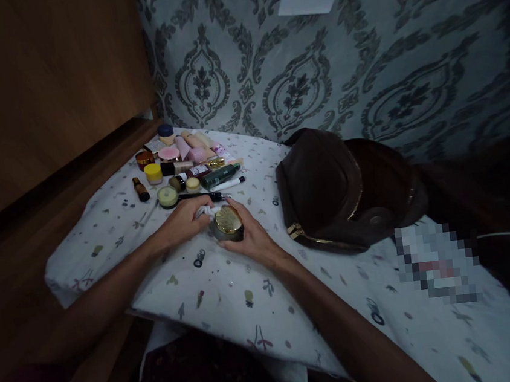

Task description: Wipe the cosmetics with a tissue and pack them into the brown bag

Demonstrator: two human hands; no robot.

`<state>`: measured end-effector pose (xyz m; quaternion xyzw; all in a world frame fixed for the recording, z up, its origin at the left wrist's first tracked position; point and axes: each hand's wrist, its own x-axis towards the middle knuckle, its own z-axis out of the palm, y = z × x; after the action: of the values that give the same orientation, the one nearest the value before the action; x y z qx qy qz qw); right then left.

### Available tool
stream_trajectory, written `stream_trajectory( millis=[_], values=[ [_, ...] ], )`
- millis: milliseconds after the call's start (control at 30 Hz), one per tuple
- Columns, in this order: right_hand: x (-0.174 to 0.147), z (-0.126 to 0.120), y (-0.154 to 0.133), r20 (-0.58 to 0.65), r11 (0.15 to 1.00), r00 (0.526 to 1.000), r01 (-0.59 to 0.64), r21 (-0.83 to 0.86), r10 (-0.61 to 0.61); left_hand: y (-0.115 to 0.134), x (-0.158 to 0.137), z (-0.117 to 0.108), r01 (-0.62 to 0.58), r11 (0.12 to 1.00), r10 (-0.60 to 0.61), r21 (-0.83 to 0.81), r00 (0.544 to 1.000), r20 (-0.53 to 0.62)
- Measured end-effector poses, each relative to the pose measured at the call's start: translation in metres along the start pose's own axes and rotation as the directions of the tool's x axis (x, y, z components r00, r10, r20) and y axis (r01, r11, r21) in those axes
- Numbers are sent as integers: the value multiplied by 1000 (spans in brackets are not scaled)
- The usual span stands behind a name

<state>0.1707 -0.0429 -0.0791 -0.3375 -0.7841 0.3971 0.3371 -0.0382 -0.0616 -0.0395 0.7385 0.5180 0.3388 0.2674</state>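
Observation:
My right hand [254, 236] is wrapped around a round cosmetic jar [228, 223] with a shiny gold lid, held low over the patterned white cloth [215, 335]. A crumpled white wipe [206, 211] is pinched in my left hand [184, 220] and meets the jar's left side. Just beyond my hands lie a black pen-like tube [201, 197] and a small pale green jar [167, 196]. Farther back are a dark green bottle [220, 176], a yellow-lidded jar [153, 174] and a small amber bottle [140, 189].
Several more cosmetics, among them a pink compact [169, 154] and tubes, lie grouped toward the wall. A brown leather bag [319, 190] sits unzipped on the right. Beyond it is a blurred-out object [438, 266]. A wooden panel [47, 85] rises on the left.

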Motion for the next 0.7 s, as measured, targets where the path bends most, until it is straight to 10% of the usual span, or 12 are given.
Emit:
stream_trajectory(
  millis=[133,433,700],
  values=[
    [1,-9,3,123,995,992,-6,101,-6,-1,0,1,7,999,-7,-32,1000,9],
    [1,3,3,-82,995,996,-44,-89,37,4,0,-1,42,996,-40,-74,999,26],
    [2,-16,5,148,986,989,-18,165,-7,-3,3,2,76,991,-72,-107,996,45]
  ],
)
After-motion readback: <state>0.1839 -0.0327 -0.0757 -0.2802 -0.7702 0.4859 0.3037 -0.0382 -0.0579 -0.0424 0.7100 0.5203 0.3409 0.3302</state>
